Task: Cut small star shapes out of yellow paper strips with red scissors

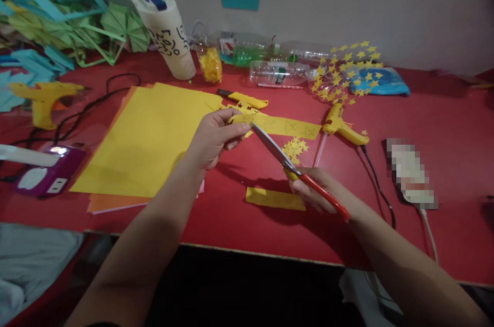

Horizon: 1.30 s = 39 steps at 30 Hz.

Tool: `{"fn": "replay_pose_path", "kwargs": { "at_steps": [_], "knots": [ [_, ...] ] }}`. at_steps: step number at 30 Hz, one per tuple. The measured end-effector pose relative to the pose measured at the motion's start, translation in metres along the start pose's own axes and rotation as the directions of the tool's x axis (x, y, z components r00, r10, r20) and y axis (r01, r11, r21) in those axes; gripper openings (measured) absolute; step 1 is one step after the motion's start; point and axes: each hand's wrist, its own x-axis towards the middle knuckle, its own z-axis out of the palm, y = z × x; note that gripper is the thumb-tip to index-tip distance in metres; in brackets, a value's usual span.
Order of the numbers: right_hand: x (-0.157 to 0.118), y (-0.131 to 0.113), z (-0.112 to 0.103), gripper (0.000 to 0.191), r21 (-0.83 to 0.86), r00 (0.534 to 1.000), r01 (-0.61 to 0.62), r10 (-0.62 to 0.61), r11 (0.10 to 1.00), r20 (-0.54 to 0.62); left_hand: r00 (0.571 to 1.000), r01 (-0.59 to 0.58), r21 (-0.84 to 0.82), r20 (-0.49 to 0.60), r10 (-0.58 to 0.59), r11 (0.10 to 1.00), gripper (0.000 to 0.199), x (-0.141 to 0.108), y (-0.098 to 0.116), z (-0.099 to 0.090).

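Observation:
Between its thumb and fingers my left hand (pixel 219 136) pinches one end of a yellow paper strip (pixel 297 128) with star outlines drawn along it. My right hand (pixel 312 190) grips red-handled scissors (pixel 276 149), whose blade tips reach the strip close to my left thumb. Whether the blades are apart is hard to make out. Below the strip lies a small pile of cut yellow stars (pixel 295 149). A second yellow strip (pixel 275 199) rests on the red table near my right hand. Behind my left hand are yellow paper scraps and a yellow utility knife (pixel 247 99).
Yellow paper sheets (pixel 150 136) cover the left of the table (pixel 239 231). A glue gun (pixel 341 125) stands right, another (pixel 46 100) left, both corded. A tumbler (pixel 164 33), plastic bottles (pixel 281 72) and a star-covered piece (pixel 339 77) line the back. A phone (pixel 411 172) lies right.

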Motion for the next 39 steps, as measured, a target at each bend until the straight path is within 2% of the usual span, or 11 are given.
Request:
{"fn": "replay_pose_path", "kwargs": {
  "at_steps": [7,17,24,28,32,39],
  "knots": [
    [0.0,0.001,0.001,0.056,0.009,0.999,-0.049,0.049,0.999,-0.01,1.0,-0.004,-0.008,0.002,0.004,1.0,0.013,0.001,-0.001,-0.001],
    [-0.001,-0.002,0.002,0.049,0.021,0.997,-0.068,0.068,0.998,-0.031,1.0,0.003,-0.006,-0.008,-0.003,1.0,0.014,0.003,-0.002,-0.001],
    [0.003,0.003,0.001,0.054,0.013,0.998,-0.056,0.056,0.998,-0.027,1.0,-0.012,-0.02,-0.015,0.011,1.0,0.014,0.003,-0.002,-0.002],
    [0.004,0.002,0.002,0.053,0.032,0.997,-0.058,0.059,0.998,-0.049,0.997,-0.068,0.019,-0.028,0.069,0.997,0.012,0.003,-0.005,-0.003],
    [0.002,-0.001,0.001,0.054,0.041,0.998,-0.041,0.043,0.998,-0.046,0.99,-0.144,0.059,0.01,0.144,0.988,0.013,0.002,-0.009,-0.003],
    [0.003,0.005,0.004,0.057,0.049,1.0,-0.024,0.025,0.998,-0.005,0.982,-0.188,0.05,0.027,0.187,0.981,0.011,-0.001,-0.013,0.0]
  ]
}}
